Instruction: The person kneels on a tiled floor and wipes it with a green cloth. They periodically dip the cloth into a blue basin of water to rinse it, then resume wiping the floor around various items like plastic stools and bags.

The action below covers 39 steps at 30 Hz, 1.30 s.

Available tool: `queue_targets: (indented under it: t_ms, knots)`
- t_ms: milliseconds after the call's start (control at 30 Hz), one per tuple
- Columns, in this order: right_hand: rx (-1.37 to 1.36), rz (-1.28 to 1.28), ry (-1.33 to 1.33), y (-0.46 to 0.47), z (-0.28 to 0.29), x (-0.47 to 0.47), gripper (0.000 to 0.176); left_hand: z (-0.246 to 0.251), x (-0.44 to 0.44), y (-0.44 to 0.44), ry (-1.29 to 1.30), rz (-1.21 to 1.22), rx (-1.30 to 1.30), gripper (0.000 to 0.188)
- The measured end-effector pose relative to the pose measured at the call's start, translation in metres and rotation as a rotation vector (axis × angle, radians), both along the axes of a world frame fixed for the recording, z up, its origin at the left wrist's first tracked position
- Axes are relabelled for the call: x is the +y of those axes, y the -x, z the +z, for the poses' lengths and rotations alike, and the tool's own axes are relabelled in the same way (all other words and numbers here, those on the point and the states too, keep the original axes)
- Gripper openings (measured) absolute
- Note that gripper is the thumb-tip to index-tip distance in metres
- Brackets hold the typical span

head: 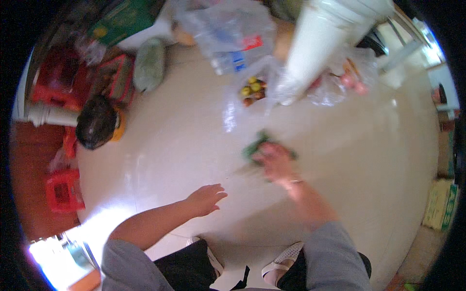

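My right hand (275,162) is pressed over a green cloth or similar soft item (255,147) at the middle of the view; both are blurred. The cloth's edges show around my fingers, near or on the tiled floor (182,145). To the left and nearer my body, my left hand (206,199) hovers with its fingers apart and nothing in it. Beyond the green item stands a clear plastic bag (269,71) with yellow and brown round fruits or vegetables (254,87).
A wax gourd (149,64), a black plastic bag (96,123) and a red plastic stool (65,191) are at the left. A tall white plastic-like object (316,47) and another bag (327,89) lie beyond. Cartons (437,203) line the right. My sandals (282,260) are below.
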State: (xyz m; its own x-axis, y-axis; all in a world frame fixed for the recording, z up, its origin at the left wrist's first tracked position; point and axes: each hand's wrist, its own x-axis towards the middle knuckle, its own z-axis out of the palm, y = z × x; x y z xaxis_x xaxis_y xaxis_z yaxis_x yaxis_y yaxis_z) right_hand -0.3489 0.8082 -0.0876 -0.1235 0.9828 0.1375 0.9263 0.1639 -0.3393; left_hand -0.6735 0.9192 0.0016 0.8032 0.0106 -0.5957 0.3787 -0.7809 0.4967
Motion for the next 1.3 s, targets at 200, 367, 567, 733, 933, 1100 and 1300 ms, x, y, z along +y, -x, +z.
queue_targets:
  t_ms: [200,367,567,733,933,1100,1300]
  knots:
    - [-0.408,-0.927,0.119,0.003,0.001,0.008,0.050,0.008,0.001,0.161,-0.136,0.608,0.056,0.070]
    - [0.176,0.113,-0.036,0.191,0.011,0.022,0.045,-0.052,0.030,0.158,-0.257,1.025,0.013,0.077]
    - [-0.206,-0.568,0.217,0.054,-0.004,0.026,0.056,-0.075,0.070,0.141,-0.246,1.014,0.269,0.106]
    - [-0.255,-0.466,0.162,0.070,-0.009,0.106,0.056,-0.071,0.084,0.137,-0.180,0.866,0.373,0.110]
    - [0.283,-0.412,0.116,0.096,0.014,0.184,0.063,-0.073,0.086,0.135,-0.261,0.658,0.390,0.108]
    - [-0.367,-0.457,-0.052,0.000,-0.033,0.216,0.060,-0.069,0.087,0.134,-0.285,0.572,0.411,0.109]
    - [-0.080,-0.589,0.055,0.053,-0.041,0.226,0.052,-0.059,0.090,0.125,-0.278,0.640,0.463,0.107]
